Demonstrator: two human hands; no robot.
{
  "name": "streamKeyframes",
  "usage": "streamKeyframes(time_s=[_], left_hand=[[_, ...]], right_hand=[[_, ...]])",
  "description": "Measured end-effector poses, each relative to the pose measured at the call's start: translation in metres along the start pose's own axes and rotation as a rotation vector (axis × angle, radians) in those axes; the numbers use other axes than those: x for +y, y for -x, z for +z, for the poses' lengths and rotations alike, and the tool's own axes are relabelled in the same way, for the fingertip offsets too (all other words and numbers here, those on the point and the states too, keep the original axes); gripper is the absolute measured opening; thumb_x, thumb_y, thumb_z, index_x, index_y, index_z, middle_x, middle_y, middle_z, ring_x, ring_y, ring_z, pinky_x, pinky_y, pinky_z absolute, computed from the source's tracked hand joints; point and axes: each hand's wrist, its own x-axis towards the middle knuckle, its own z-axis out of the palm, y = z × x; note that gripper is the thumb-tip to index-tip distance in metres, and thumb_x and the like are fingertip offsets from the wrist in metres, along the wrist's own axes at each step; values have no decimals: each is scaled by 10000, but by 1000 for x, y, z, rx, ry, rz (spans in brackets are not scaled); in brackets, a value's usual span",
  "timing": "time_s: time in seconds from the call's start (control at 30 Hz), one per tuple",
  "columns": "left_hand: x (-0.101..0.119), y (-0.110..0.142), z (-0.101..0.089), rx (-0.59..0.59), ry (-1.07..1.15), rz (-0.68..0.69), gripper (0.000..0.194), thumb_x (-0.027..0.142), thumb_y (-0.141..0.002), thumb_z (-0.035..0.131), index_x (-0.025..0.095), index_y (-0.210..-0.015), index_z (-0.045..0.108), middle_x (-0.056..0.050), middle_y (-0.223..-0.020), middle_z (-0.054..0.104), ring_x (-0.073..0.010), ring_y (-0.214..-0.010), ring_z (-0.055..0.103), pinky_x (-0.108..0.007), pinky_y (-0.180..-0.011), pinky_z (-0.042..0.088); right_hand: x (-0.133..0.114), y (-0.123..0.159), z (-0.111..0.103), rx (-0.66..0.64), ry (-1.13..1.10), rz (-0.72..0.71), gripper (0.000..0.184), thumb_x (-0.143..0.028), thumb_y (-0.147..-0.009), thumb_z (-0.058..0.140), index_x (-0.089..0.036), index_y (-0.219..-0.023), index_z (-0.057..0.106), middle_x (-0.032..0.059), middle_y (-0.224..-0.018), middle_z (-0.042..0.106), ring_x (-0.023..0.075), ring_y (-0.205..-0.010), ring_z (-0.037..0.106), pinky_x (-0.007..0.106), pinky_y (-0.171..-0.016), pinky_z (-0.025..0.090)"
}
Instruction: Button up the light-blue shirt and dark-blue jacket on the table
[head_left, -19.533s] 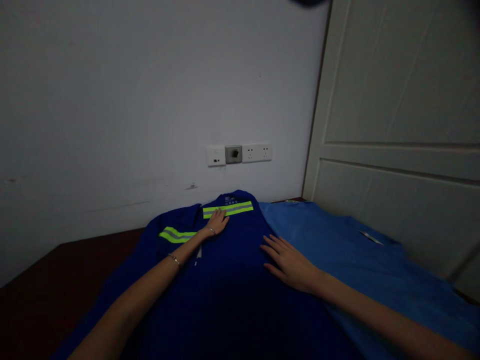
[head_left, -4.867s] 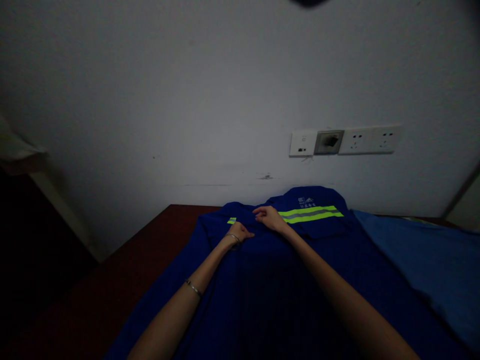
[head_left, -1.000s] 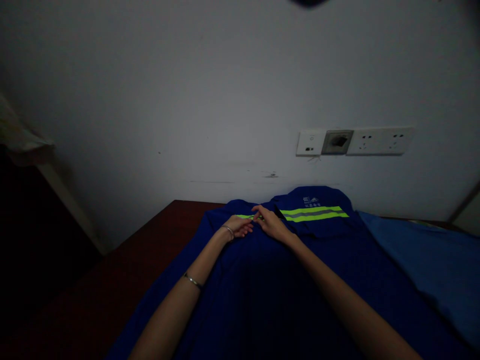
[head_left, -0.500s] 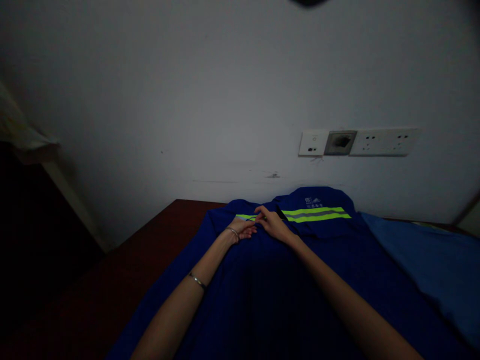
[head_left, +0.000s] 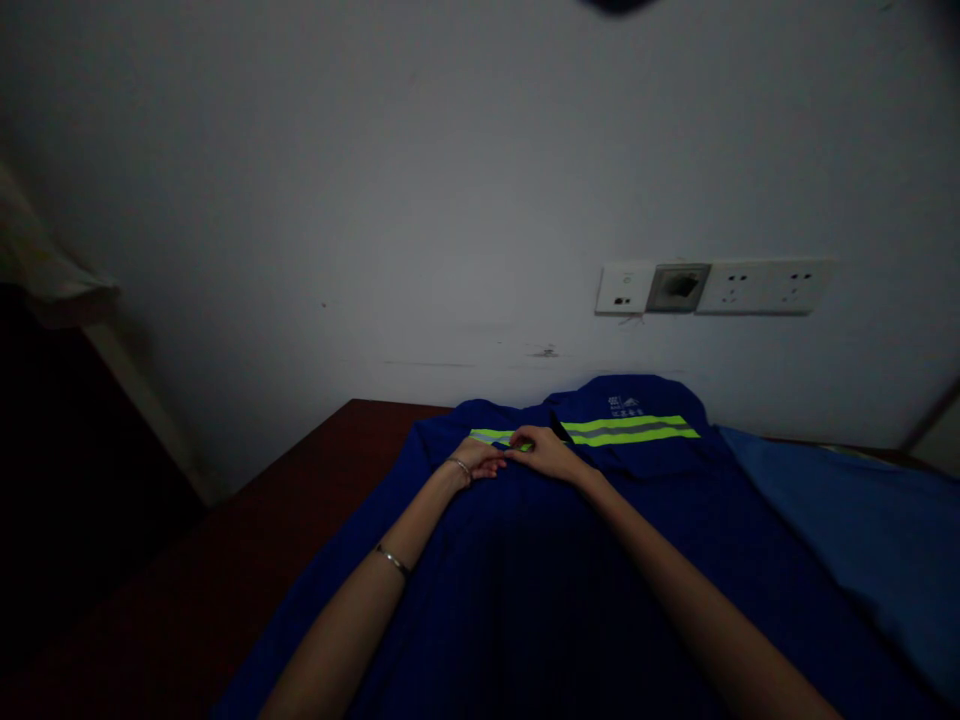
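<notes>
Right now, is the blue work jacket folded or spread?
Spread: the blue work jacket stretches across the dark-red table, reflective stripe face up; lower end out of frame.

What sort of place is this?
Likely a plain indoor room, home, dorm or office; can't tell which. Clues: a row of wall sockets, a scuffed pale wall, and a dark red-brown surface with a dark blue garment spread on it.

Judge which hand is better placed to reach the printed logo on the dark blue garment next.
Probably the right hand: it is nearer the pale printed logo, close to one end of the yellow-green strip below it. The left hand is farther off, with the right between it and the logo.
</notes>
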Motion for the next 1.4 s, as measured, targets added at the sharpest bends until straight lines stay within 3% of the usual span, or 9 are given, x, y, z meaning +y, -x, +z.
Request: streamKeyframes(time_s=[0.17, 0.33, 0.43, 0.5, 0.63, 0.87, 1.17, 1.4], left_hand=[[5, 2, -4, 14, -58, 85, 69, 120, -725, 584, 90, -695, 638, 0, -579, 613, -34, -421, 492, -143, -425, 437], [5, 1, 3, 86, -538, 266, 142, 196, -707, 620, 94, -787, 679, 19, -510, 566, -80, -435, 494, -195, -455, 416], [0, -1, 10, 184, -858, 436, 162, 265, -695, 645, 124, -749, 704, -16, -605, 627, -107, -555, 540, -204, -540, 405], [-5, -1, 14, 258, -965, 470, 165, 294, -704, 639, 151, -739, 714, -31, -668, 655, -129, -630, 564, -213, -575, 399], [-11, -1, 17, 342, -910, 463, 175, 317, -709, 643, 190, -803, 720, -39, -791, 684, -159, -735, 592, -229, -625, 413], [-2, -1, 12, 318, -680, 555, 160, 259, -755, 611, 160, -825, 715, -34, -828, 701, -148, -770, 615, -227, -698, 436], [0, 20, 18, 459, -1014, 707, 228, 301, -856, 479, 215, -915, 682, -48, -891, 661, -165, -840, 596, -244, -722, 433], [-4, 20, 17, 488, -1023, 809, 240, 292, -882, 438, 218, -945, 658, -31, -884, 636, -136, -818, 590, -213, -706, 424]], right_hand=[[-1, -2, -5, -6, 69, 20, 179, -232, -716, 570, -146, -840, 666, 67, -821, 660, 170, -744, 592, 265, -675, 438], [3, -6, -6, 101, -40, 243, 239, -254, -732, 517, -123, -828, 692, 58, -736, 684, 172, -673, 606, 257, -621, 436], [4, -8, -5, 139, -112, 346, 248, -260, -707, 542, -107, -825, 697, 65, -738, 693, 176, -675, 614, 251, -614, 448], [4, -9, -5, 158, -157, 377, 242, -256, -693, 562, -101, -822, 697, 73, -751, 696, 176, -685, 619, 249, -624, 456], [5, -11, -5, 188, -226, 401, 227, -211, -665, 591, -91, -830, 690, 81, -757, 696, 169, -684, 623, 236, -611, 459], [3, -14, -18, 120, -310, 360, 259, -207, -672, 601, -99, -898, 664, 60, -739, 689, 145, -650, 615, 214, -568, 448], [-9, -14, -27, 80, -191, 231, 225, -224, -701, 587, -122, -883, 671, 63, -784, 699, 183, -747, 641, 264, -681, 482], [-13, -15, -29, 88, -130, 178, 222, -241, -706, 582, -140, -873, 688, 65, -828, 701, 192, -775, 644, 280, -728, 481]])
